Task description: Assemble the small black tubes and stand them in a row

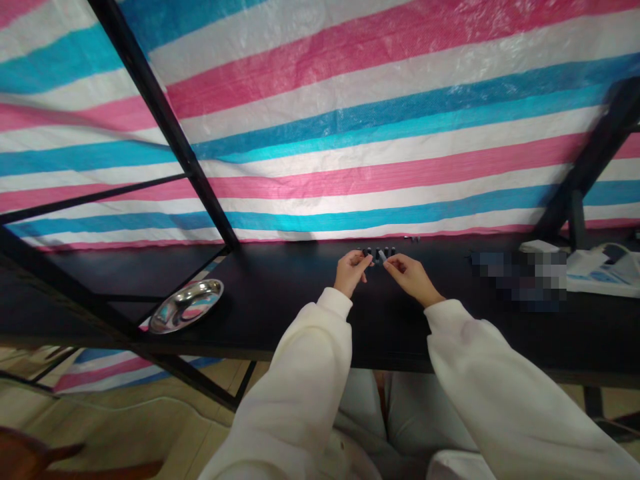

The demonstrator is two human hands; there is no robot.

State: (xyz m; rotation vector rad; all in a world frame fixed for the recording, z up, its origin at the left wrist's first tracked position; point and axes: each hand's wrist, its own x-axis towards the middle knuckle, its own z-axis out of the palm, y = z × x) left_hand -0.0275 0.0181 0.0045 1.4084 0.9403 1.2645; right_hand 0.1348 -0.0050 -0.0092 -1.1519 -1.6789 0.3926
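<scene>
Both my hands reach over a black table [280, 300], sleeves in white. My left hand [351, 271] is curled, its fingertips pinching a small dark part that I cannot name. My right hand [410, 277] is also curled, pinching a small grey piece [383, 256] that meets the left hand's fingertips. Just behind the fingers, a short row of small dark parts [376, 251] stands on the table near the striped tarp. Two more tiny dark bits [412, 238] lie farther back at the tarp's foot.
A shiny metal dish [186, 305] sits at the table's left front corner. A pink, blue and white striped tarp [350, 120] hangs behind. Black frame bars [165, 127] cross on the left. White bags and a blurred patch [600, 270] lie at the right.
</scene>
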